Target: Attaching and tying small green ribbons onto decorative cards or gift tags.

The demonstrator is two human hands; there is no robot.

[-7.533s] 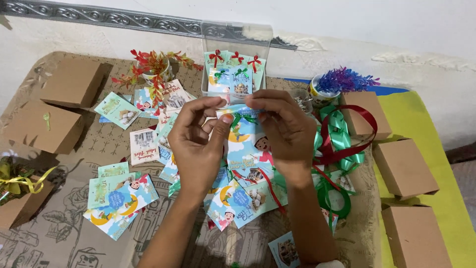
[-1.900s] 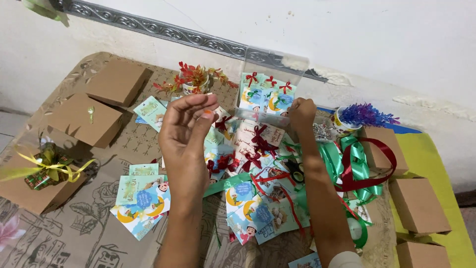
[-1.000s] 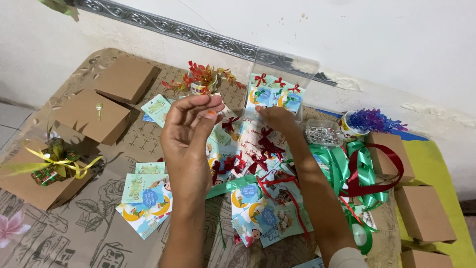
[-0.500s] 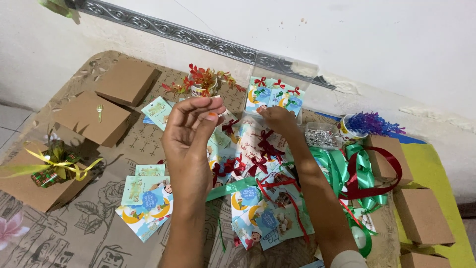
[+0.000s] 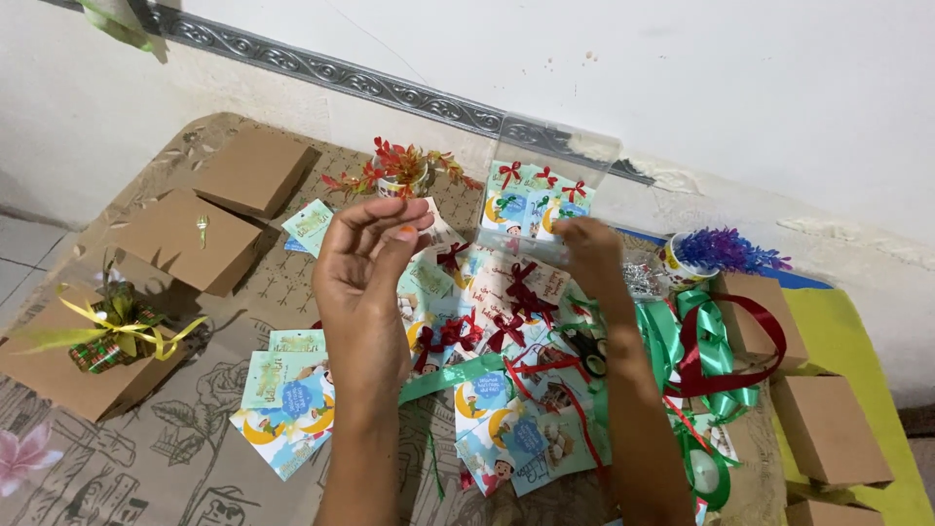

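My left hand [image 5: 365,282] is raised over the middle of the table, fingers straight and close together, thumb near the fingertips, with nothing visible in it. My right hand [image 5: 589,253] reaches to the front edge of a clear plastic box [image 5: 560,146] leaning at the wall. The box holds several printed cards with red bows [image 5: 531,200]. The fingers curl down at the box's lower edge and hide what they touch. More bowed cards [image 5: 506,302] lie just below that hand.
Loose printed cards [image 5: 287,399] lie at the left. Brown cardboard boxes [image 5: 195,239] stand at the far left and at the right [image 5: 828,429], one with a yellow ribbon [image 5: 117,326]. Green and red ribbon [image 5: 716,351], a red plant pot [image 5: 399,170] and a purple one [image 5: 716,253] crowd the back and right.
The view has shifted slightly. My right hand moved from the card pile up to the clear box's front edge and stays there. My left hand stays raised.
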